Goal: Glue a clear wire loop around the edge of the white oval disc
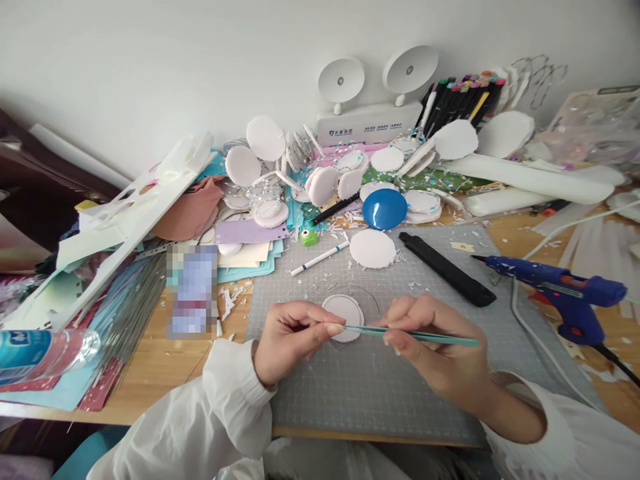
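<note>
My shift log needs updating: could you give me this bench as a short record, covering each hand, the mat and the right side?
Left hand: pinched at the tips of slim teal tweezers; any small piece there cannot be made out
Right hand: holds those tweezers
Near the hands: round white disc
Mat: grey gridded cutting mat, bearing a white oval disc, white pen-like stick with blue bands and long black tool
Right side: blue glue gun with dark nozzle

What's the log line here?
right hand: holding slim teal tweezers | left hand: pinched at tweezers' tip | white round disc: on grey gridded mat
</note>
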Demonstrator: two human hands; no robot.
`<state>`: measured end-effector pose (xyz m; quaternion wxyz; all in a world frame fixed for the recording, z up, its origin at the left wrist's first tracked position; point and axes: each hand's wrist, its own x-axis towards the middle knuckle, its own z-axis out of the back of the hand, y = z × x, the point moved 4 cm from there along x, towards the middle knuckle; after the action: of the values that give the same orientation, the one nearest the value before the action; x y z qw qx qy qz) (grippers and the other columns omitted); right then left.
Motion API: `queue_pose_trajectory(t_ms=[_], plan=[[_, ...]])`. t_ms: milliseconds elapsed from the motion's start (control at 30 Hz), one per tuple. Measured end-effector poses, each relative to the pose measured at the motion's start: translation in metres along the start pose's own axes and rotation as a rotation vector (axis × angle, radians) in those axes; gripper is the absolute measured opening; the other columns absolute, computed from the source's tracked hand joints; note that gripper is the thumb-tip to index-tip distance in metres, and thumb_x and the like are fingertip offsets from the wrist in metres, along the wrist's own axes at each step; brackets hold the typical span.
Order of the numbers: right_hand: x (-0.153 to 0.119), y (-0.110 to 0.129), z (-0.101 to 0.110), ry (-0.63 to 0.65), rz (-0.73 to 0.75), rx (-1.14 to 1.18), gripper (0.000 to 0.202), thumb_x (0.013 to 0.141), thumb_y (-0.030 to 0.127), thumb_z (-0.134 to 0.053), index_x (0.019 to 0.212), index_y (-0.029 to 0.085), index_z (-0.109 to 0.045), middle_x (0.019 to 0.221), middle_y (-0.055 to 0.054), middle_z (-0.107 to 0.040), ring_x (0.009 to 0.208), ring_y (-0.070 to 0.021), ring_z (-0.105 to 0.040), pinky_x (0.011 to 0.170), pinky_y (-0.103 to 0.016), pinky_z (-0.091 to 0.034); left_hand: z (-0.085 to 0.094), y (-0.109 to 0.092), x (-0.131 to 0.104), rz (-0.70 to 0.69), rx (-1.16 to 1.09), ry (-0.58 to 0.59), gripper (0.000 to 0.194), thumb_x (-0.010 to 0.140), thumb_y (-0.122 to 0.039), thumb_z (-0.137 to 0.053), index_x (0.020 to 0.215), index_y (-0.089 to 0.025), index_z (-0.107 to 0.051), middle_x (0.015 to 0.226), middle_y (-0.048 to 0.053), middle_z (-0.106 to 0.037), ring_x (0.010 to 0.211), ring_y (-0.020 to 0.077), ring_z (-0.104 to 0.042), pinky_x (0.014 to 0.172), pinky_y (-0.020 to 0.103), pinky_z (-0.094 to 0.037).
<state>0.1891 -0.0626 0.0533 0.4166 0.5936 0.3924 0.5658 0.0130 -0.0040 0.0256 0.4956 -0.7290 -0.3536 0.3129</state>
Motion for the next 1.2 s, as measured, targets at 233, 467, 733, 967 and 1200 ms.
queue_pose_trajectory(t_ms=[233,467,733,967,1200], plan=[[0.003,-0.006,0.002,-0.042,-0.108,0.104,0.017,0.088,0.023,-0.064,0.072,0.022,-0.057,0.06,0.003,-0.056,0.058,-0.0122,-0.057,0.051,-0.026,-0.045,0.003,0.002,-0.001,-0.001,0.08,-0.014,0.014,0.076,-0.029,-0.075,0.079,-0.015,-0.076,0.037,-0.007,-0.043,0.033,0.0019,-0.029,0.036,0.016,-0.021],[0.002,-0.007,0.0,-0.035,-0.125,0.137,0.014,0.088,0.022,-0.063,0.075,0.022,-0.058,0.06,0.004,-0.053,0.058,-0.0123,-0.055,0.05,-0.026,-0.044,0.0,-0.002,0.0,0.0,0.142,-0.007,0.02,0.074,-0.033,-0.076,0.075,-0.013,-0.074,0.036,-0.008,-0.041,0.033,0.0022,-0.027,0.037,0.017,-0.025],[0.001,-0.011,0.001,-0.045,-0.128,0.147,0.013,0.088,0.023,-0.064,0.076,0.022,-0.059,0.06,0.004,-0.053,0.059,-0.0124,-0.055,0.051,-0.026,-0.044,-0.002,-0.006,-0.001,0.01,0.147,-0.007,0.023,0.074,-0.034,-0.075,0.069,-0.012,-0.07,0.036,-0.008,-0.04,0.034,0.0023,-0.028,0.038,0.017,-0.025],[0.002,-0.012,0.0,-0.038,-0.155,0.159,0.019,0.088,0.026,-0.063,0.071,0.022,-0.056,0.058,0.004,-0.053,0.056,-0.0126,-0.055,0.05,-0.026,-0.044,-0.004,-0.008,-0.001,-0.008,0.141,0.012,0.019,0.075,-0.03,-0.074,0.071,-0.012,-0.07,0.037,-0.008,-0.04,0.034,0.0023,-0.028,0.038,0.016,-0.025],[0.004,-0.01,0.004,-0.055,-0.128,0.164,0.022,0.089,0.024,-0.062,0.07,0.022,-0.053,0.06,0.003,-0.054,0.057,-0.0122,-0.054,0.051,-0.027,-0.044,0.002,-0.004,0.0,-0.03,0.173,-0.015,0.021,0.077,-0.034,-0.073,0.076,-0.013,-0.073,0.036,-0.007,-0.041,0.033,0.0025,-0.029,0.037,0.017,-0.024]])
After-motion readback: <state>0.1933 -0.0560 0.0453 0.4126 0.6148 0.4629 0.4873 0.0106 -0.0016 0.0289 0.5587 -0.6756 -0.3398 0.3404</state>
